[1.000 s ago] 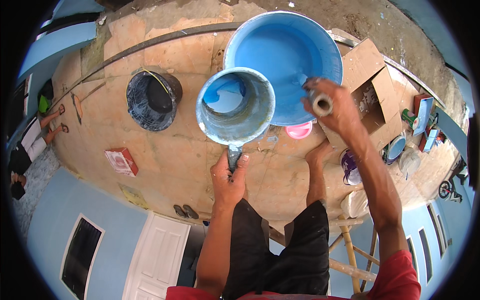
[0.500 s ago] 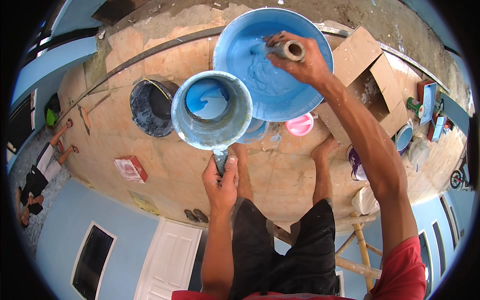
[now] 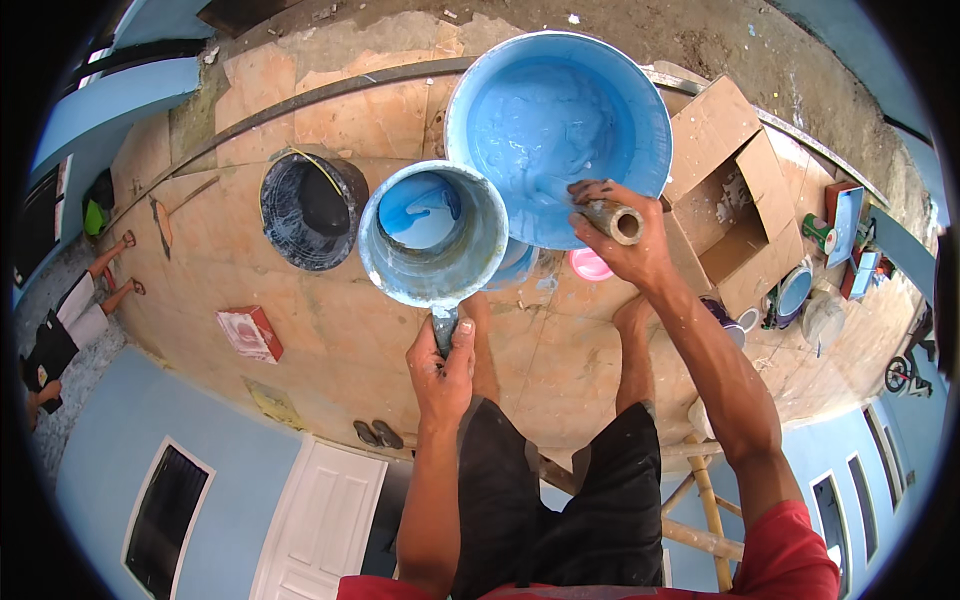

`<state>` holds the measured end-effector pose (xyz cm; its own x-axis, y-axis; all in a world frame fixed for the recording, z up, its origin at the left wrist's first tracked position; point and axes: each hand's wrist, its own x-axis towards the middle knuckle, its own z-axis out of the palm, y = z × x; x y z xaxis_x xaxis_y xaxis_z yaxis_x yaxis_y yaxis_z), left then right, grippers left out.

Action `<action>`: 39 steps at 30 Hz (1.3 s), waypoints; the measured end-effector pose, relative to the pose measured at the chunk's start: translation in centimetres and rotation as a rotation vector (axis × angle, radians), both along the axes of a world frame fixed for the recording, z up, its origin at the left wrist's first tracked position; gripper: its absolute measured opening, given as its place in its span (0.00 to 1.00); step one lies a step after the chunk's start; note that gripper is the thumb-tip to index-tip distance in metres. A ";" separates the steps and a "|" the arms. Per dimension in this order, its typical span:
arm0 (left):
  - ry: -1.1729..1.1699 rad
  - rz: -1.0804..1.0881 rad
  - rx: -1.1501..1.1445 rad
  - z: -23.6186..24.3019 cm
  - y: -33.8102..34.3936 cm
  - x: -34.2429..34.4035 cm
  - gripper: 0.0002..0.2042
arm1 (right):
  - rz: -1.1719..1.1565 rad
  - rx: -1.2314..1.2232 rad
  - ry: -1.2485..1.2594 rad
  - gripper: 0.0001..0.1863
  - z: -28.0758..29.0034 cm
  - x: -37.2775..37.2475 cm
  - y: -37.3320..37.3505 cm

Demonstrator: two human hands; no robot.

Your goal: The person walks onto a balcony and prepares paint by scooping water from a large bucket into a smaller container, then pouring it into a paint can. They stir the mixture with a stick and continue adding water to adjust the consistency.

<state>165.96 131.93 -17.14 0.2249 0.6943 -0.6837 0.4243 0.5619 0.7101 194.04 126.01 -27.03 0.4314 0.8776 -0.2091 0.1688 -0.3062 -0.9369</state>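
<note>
The left hand (image 3: pixel 440 375) is closed around the stubby handle (image 3: pixel 445 332) of a pale blue dipper (image 3: pixel 435 282), its thumb laid along the top. The dipper hangs over the middle of the tiled floor (image 3: pixel 550 375), mouth up, with some blue liquid (image 3: pixel 415 212) at its bottom; its far rim overlaps the large blue basin (image 3: pixel 653 130) in view, and I cannot tell whether they touch. That basin stands by the floor's far edge and holds blue paint (image 3: pixel 545 115), ridged on its surface. The right hand (image 3: pixel 635 245) has its fingers curled around a thick, hollow-ended stick (image 3: pixel 612 220), which slants down into the paint near the basin's near right side. An open cardboard box (image 3: pixel 712 125) sits just beside the basin, toward the floor's far right corner, and a pink container (image 3: pixel 590 265) lies at the basin's near side. Toward the floor's left edge stands a black bucket (image 3: pixel 283 225), nearer than which lies a red-and-white box (image 3: pixel 262 330).
</note>
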 end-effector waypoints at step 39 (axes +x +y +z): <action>0.019 -0.029 0.078 1.2 0.6 0.0 0.11 | -0.123 -0.098 -0.096 0.12 0.7 -0.5 -2.6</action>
